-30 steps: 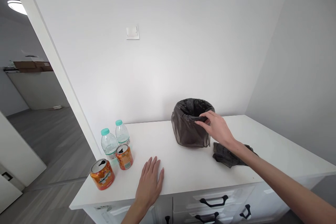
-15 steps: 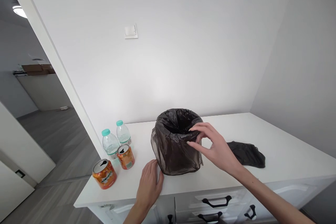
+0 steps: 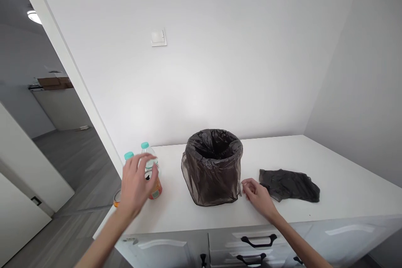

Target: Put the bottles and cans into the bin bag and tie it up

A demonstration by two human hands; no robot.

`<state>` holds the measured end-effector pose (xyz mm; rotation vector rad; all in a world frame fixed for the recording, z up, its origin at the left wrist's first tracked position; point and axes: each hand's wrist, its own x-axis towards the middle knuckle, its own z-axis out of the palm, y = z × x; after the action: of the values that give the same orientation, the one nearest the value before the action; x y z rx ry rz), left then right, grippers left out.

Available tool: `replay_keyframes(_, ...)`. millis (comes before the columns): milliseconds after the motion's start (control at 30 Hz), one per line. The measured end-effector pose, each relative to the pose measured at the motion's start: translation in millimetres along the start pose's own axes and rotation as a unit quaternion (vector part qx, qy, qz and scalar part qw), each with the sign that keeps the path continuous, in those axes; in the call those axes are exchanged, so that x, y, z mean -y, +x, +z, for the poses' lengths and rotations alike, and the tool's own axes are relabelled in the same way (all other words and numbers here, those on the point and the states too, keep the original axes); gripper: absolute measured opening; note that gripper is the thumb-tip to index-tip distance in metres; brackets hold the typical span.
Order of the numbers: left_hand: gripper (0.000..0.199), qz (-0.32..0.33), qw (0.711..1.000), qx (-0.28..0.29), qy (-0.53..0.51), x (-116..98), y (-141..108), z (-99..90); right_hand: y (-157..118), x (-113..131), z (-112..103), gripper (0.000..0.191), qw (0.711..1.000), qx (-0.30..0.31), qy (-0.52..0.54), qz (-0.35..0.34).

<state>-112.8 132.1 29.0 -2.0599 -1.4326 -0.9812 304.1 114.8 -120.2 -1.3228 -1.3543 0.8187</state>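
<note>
A bin lined with a black plastic bag [image 3: 213, 176] stands upright on the white cabinet top, its mouth open and the bag folded over the rim. My left hand [image 3: 136, 180] is raised over the drinks at the left, fingers apart and curved, holding nothing. It partly hides an orange can [image 3: 156, 188], a second orange can [image 3: 117, 197] and a bottle with a teal cap [image 3: 128, 155]. Behind them is another clear bottle [image 3: 150, 150]. My right hand [image 3: 256, 194] rests beside the bin's lower right, its fingers curled together at the bag's edge; whether they pinch it is unclear.
A folded black plastic bag [image 3: 293, 185] lies flat on the cabinet top [image 3: 342, 188] at the right. Drawers with black handles [image 3: 259, 243] are below the front edge. A wall rises behind, and a doorway opens at the left.
My left hand has left the base of the bin and moved up and left over the cans and bottles. My right hand has come down from the bin's rim to the cabinet top.
</note>
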Motion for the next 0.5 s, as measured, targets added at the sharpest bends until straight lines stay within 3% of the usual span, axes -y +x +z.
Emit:
replay_keyframes(100, 0.036, 0.019, 0.994, 0.027, 0.103, 20.6, 63.7, -6.7, -3.0, -13.0, 1.0, 0.041, 1.0, 0.01, -0.023, -0.018)
replay_keyframes(200, 0.041, 0.007, 0.971, 0.124, 0.203, 35.0, 99.4, -1.5, -2.6, -19.0, 1.6, 0.037, 1.0, 0.013, -0.02, -0.021)
replay_keyframes(300, 0.039, 0.001, 0.958, 0.189, 0.217, 39.8, 110.2, 6.5, 0.4, -25.1, 1.9, 0.037, 1.0, 0.011, -0.015, -0.016)
replay_keyframes(400, 0.035, 0.007, 0.959, 0.209, 0.192, 34.2, 108.0, 11.0, 2.7, -30.6, 2.5, 0.038, 1.0, 0.014, -0.016, -0.011)
replay_keyframes(500, 0.04, 0.016, 0.964, 0.206, 0.169, 19.6, 106.3, 2.8, 2.7, -29.9, 3.2, 0.037, 1.0, 0.011, -0.016, -0.01)
